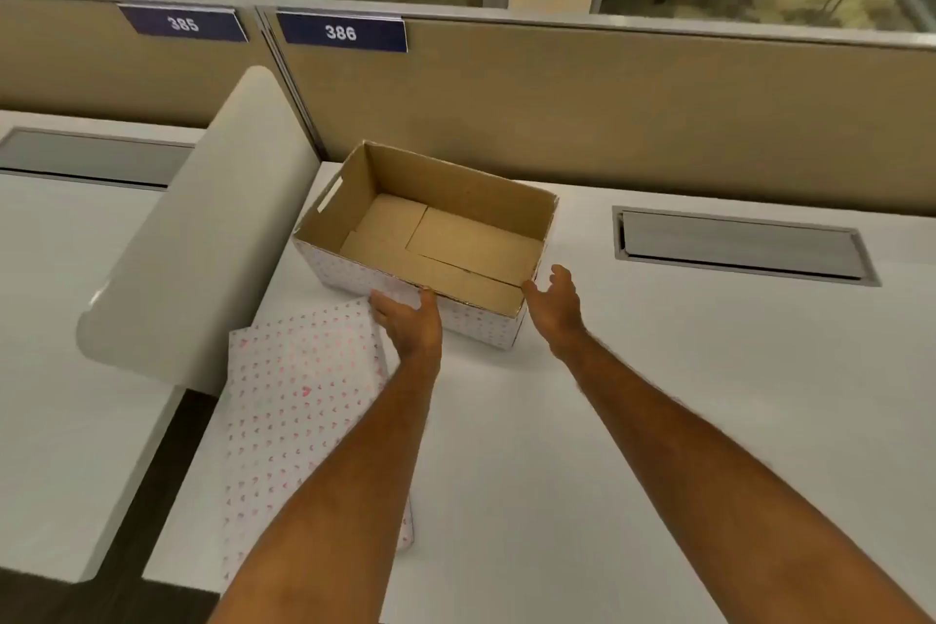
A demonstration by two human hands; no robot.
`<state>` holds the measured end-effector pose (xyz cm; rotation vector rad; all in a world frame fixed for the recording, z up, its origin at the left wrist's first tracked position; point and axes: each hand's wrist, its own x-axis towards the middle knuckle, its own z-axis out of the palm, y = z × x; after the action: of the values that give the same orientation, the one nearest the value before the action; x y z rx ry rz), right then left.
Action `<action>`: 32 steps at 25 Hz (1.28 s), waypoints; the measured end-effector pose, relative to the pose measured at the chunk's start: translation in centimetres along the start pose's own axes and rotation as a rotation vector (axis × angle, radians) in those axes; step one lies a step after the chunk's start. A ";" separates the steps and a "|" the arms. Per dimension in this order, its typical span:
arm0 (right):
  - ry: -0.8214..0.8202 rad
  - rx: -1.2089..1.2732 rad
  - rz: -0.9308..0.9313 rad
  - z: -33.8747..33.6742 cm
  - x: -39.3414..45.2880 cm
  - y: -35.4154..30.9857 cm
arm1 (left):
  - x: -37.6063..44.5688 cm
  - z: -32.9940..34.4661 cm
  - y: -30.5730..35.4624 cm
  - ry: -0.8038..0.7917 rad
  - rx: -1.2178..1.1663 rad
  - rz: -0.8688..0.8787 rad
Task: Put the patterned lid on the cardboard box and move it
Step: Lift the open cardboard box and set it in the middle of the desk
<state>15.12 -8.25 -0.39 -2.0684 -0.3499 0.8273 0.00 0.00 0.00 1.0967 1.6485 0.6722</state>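
An open cardboard box (430, 228) with a heart-patterned outside stands on the white desk, its brown inside bare. The patterned lid (299, 400) lies flat on the desk to the box's near left, partly under my left forearm. My left hand (407, 319) is against the box's near wall, thumb at the rim, fingers spread over the lid's far corner. My right hand (554, 302) hovers open at the box's near right corner, fingers curled, holding nothing.
A rounded white divider panel (202, 238) rises left of the box. Beige partition walls with signs 385 and 386 stand behind. A metal cable tray (739, 243) is set into the white desk (658, 421) at the right.
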 end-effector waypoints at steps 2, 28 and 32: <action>-0.046 0.081 0.052 0.5 0.3 -0.1 | 0.8 0.7 -0.5 -0.098 -0.118 -0.085; 0.191 0.606 0.192 -14.9 -4.5 1.1 | -3.3 -1.0 3.9 -0.405 -0.059 0.160; 0.051 0.325 0.130 -17.3 -6.9 2.6 | -5.1 -0.9 3.7 -0.484 0.029 0.232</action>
<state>21.41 -24.09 7.61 -1.8169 -0.0472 0.8462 0.83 -2.87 5.61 1.3614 1.1313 0.4789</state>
